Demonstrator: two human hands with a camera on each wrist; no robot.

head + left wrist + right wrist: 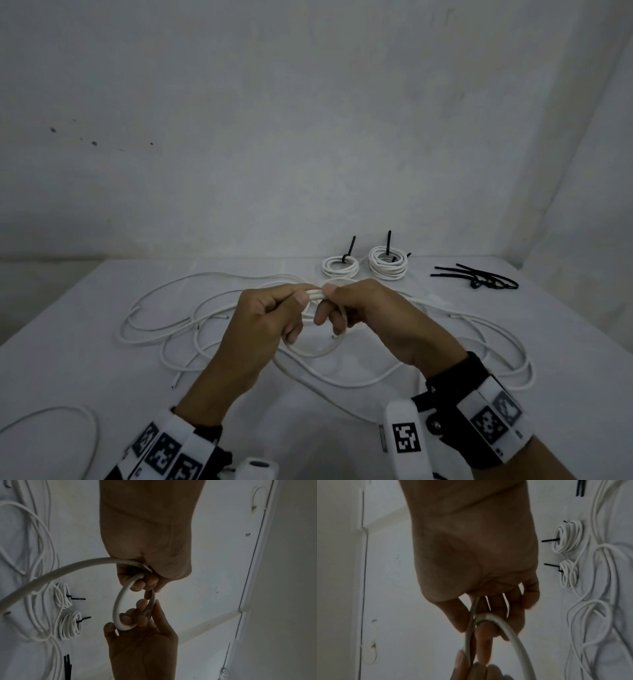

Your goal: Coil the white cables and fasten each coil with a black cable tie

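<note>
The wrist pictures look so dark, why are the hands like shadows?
Left wrist view: the left hand and right hand are dim against the bright white wall behind. Right wrist view: the same, and the coil looks soft and blurry. Head view: dull, but both hands show clearly.

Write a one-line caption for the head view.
Both hands wind a white cable; two tied coils behind.
</note>
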